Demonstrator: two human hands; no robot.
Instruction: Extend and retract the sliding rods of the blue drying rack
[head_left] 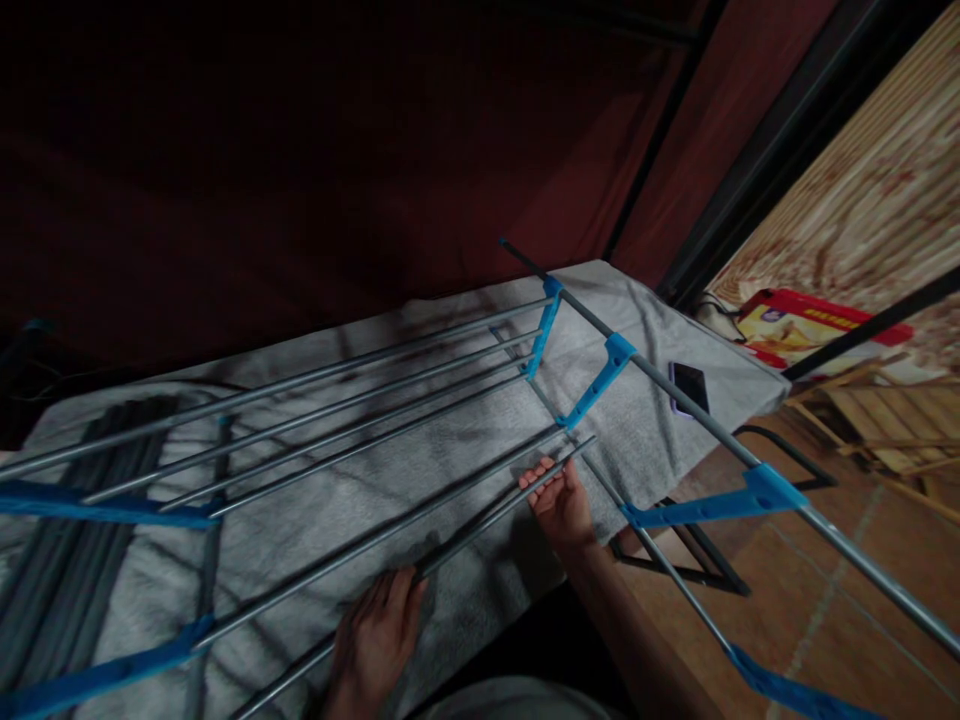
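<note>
A loose grey metal rod [480, 528] runs slantwise across the front of a partly assembled rack of rods and blue plastic brackets. My left hand [379, 625] is wrapped round its middle, knuckles up. Near its far end, my right hand [559, 500] holds the same rod with the palm turned up, fingers curled beneath and thumb beside it. That end stands free, just beside a blue bracket [592, 392]. Several rods [337, 378] span between the right brackets and a left blue bracket [105, 503]. Another blue bracket [712, 505] joins the long right side pole [682, 400].
The rack rests on a grey cloth-covered surface [637, 300]. A bundle of dark rods [82, 540] lies at the left, a phone [688, 388] at the right. Beyond are a red and yellow box [806, 325], a wooden piece [885, 415] and a tiled floor [847, 560].
</note>
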